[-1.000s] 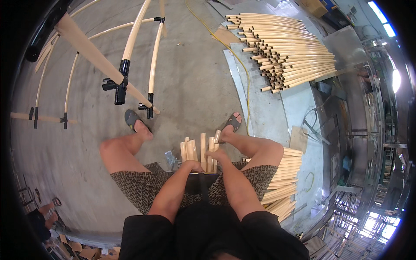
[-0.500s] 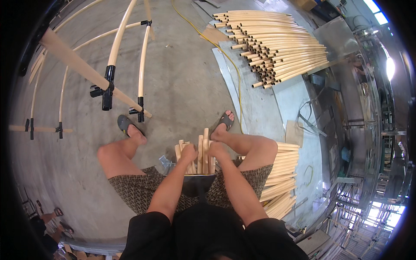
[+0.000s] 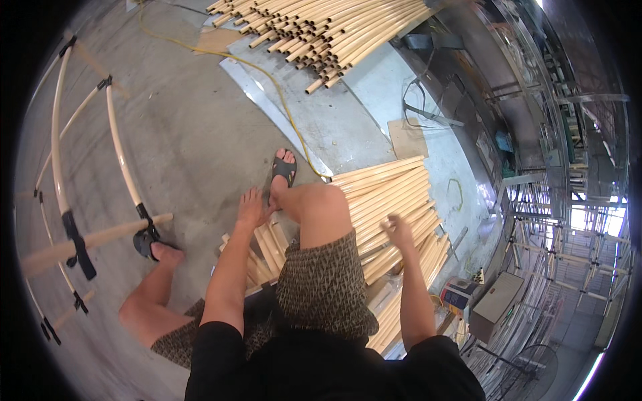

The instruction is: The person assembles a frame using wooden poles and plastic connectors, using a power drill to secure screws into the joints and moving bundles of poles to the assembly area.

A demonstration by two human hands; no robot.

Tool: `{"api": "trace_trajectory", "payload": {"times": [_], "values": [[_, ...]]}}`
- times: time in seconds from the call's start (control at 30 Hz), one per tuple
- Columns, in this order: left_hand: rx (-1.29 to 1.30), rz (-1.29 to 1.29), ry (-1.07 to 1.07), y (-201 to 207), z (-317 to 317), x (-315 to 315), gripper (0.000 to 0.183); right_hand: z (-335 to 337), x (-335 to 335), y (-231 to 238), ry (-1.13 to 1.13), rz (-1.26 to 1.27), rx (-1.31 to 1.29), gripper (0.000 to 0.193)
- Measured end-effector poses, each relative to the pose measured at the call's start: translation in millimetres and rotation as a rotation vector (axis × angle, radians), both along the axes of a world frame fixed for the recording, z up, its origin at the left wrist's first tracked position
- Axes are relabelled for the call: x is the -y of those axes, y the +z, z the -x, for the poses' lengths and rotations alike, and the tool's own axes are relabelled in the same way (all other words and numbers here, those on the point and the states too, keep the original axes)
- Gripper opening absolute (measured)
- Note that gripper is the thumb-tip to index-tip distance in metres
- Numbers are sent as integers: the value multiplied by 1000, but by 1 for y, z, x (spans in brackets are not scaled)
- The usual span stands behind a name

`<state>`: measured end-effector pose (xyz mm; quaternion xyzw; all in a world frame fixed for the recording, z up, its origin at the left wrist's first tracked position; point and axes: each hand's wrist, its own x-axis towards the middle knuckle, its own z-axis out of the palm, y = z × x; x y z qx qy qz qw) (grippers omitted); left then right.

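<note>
My left hand (image 3: 251, 208) is open with its fingers spread, just above a group of short cream tubes (image 3: 270, 246) standing between my legs. My right hand (image 3: 400, 232) hovers over a pile of longer cream tubes (image 3: 384, 200) lying to the right of my right leg. Its fingers are loosely curled and apart, a little blurred, and I see nothing held in them. The lower ends of the short tubes are hidden by my arm and leg.
A big stack of cream tubes (image 3: 334, 40) lies at the far side. A yellow cable (image 3: 284, 100) runs across the floor toward the pile. At left stands a frame of tubes with black joints (image 3: 79, 247). A can (image 3: 458, 294) and a box (image 3: 496, 304) sit at right.
The view has turned to the right. My hands have come off the short tubes and spread apart, the right one moving out over the pile of longer tubes.
</note>
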<state>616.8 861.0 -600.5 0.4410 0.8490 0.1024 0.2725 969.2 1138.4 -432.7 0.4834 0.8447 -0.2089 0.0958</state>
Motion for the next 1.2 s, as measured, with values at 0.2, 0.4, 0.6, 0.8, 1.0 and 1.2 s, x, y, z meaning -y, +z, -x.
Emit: {"api": "trace_trajectory", "payload": {"times": [0.2,0.4,0.6,0.8,1.0,1.2], "values": [[207,120,192,-10,-9,31,79,-67,94,-103,-310,573,158,111],[122,192,188,29,-22,83,58,-33,164,-82,-1121,1175,-523,57],[338,-3,489,13,-5,124,51,-36,167,-90,-1112,1059,-453,53],[62,-18,856,58,-24,130,51,-44,168,-99,-1018,970,-395,50],[133,148,1098,75,-44,149,51,-41,160,-94,-919,889,-344,47],[312,137,1231,62,-48,182,43,-22,146,-96,-759,753,-368,44]]}}
